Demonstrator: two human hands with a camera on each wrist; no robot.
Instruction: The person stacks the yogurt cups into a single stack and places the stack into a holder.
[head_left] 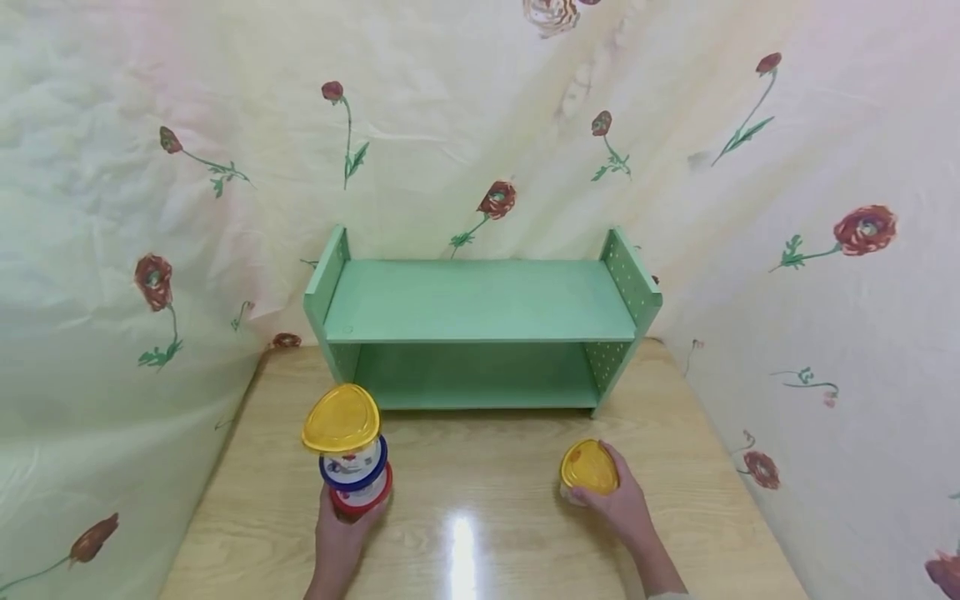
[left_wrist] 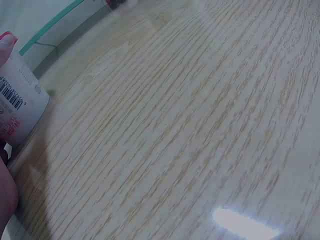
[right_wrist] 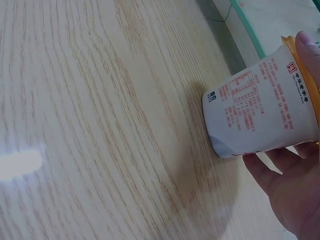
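In the head view, my left hand (head_left: 341, 537) grips the lowest of three stacked plastic tubs, the red-lidded tub (head_left: 367, 498). A blue-lidded tub (head_left: 352, 468) rests on it, topped by a yellow-lidded tub (head_left: 341, 419) with a rounded three-cornered lid. The left wrist view catches the white printed side of the red-lidded tub (left_wrist: 22, 97) with its barcode, and the thumb at its red rim. On the right, my right hand (head_left: 622, 502) holds another yellow-lidded tub (head_left: 590, 467), fingers and thumb around its sides; red print covers its white wall in the right wrist view.
A green two-level shelf (head_left: 480, 300) with raised side panels stands at the back of the wooden table (head_left: 480, 467). Flower-printed cloth (head_left: 420, 150) hangs behind the table and along both sides. A bright light reflection lies on the tabletop near the front.
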